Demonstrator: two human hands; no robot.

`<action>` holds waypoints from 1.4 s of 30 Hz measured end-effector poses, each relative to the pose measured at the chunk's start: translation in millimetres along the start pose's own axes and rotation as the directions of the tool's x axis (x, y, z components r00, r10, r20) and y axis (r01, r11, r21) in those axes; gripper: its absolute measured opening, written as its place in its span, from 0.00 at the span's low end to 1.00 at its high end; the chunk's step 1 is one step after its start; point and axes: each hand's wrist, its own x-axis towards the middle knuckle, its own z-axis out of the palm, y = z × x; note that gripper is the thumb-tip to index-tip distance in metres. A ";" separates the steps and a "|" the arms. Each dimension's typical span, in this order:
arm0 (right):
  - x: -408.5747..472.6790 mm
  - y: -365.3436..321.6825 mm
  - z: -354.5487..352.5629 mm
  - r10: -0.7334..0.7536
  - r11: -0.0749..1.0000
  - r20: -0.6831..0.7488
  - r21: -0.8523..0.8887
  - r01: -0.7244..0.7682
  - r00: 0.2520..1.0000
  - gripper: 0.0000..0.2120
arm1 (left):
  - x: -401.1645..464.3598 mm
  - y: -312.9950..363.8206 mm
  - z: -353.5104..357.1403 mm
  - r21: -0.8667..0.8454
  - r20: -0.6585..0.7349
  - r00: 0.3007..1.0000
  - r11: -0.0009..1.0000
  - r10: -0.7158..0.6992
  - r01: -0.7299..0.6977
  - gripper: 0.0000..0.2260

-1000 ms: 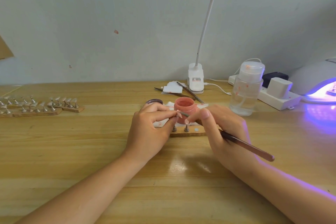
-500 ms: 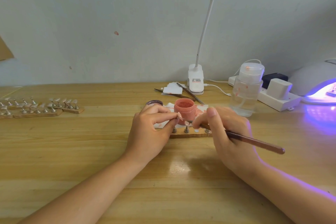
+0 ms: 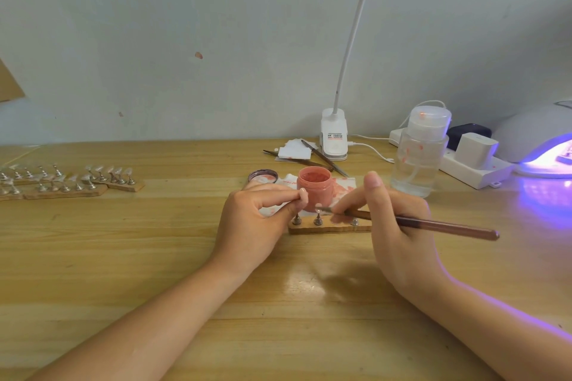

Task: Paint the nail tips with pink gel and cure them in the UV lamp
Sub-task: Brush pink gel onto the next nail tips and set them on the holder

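Two hands are at work over the small wooden holder [image 3: 329, 227] at the middle of the desk [image 3: 154, 272], and we judge the painting step to be in hand, not the curing. Our right hand [image 3: 399, 226] grips a brush [image 3: 433, 224] pen-fashion, its fine end lying at the tip on the middle peg [image 3: 318, 219]. Our left hand [image 3: 253, 219] has thumb and forefinger pinched together just above the left peg [image 3: 297, 219]; whether they hold a nail tip there we cannot tell, it is too small to see.

Next we think the move calls for a light, steady stroke along that little tip, with the left hand keeping the holder from sliding. A fresh dip may be needed in the open pink gel jar [image 3: 314, 192], which stands just beyond the holder on a stained paper wipe [image 3: 343, 187]. The jar's lid [image 3: 263, 176] lies to its left.

Nail tips on the holder look tiny, pale and glossy, perched on metal pegs; how much pink they carry we cannot make out. More tips [image 3: 108, 175] wait on further wooden holders at the far left, and they look clear, so much of the painting seems left to do. The UV lamp [image 3: 532, 136] glows violet at the far right, well apart from the holder, with something already lying inside it.
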 end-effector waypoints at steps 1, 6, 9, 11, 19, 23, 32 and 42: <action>0.5 -0.5 0.4 -0.007 1.000 0.000 -0.008 0.007 1.000 0.20 | 0.0 -0.5 -0.2 -0.006 0.009 1.000 1.000 -0.004 0.004 0.09; -0.3 -1.5 1.8 0.075 0.995 0.020 0.066 -0.076 0.997 0.22 | 1.0 0.8 -1.2 -0.073 0.027 0.998 0.996 -0.052 0.054 0.09; 0.6 -2.5 1.8 0.003 1.000 0.011 0.007 -0.004 1.000 0.21 | 1.0 1.5 -1.2 -0.085 0.045 0.998 0.995 -0.045 0.048 0.10; 0.5 -1.7 2.5 0.034 0.999 0.041 0.010 -0.034 0.999 0.20 | 0.7 0.2 -1.1 -0.079 0.058 0.997 0.996 -0.047 0.052 0.08; 2.9 -7.0 0.2 -0.038 0.995 -0.040 0.093 0.041 0.998 0.18 | 0.7 2.8 -1.1 -0.083 0.067 0.998 0.996 -0.016 0.021 0.06; 3.1 -6.9 -2.4 -0.014 1.000 -0.021 -0.018 0.013 1.000 0.16 | -0.4 4.9 -1.3 -0.089 0.101 0.995 0.996 0.025 -0.016 0.03; 8.1 -0.5 -1.4 -0.103 0.946 0.251 -0.274 0.172 0.963 0.17 | -0.7 7.8 -1.5 -0.114 0.153 0.987 0.993 0.039 -0.022 0.06; 8.2 3.0 -0.6 -0.093 0.936 0.199 -0.317 0.154 0.976 0.19 | -1.3 7.3 -1.8 -0.109 0.206 0.978 0.994 0.025 -0.002 0.06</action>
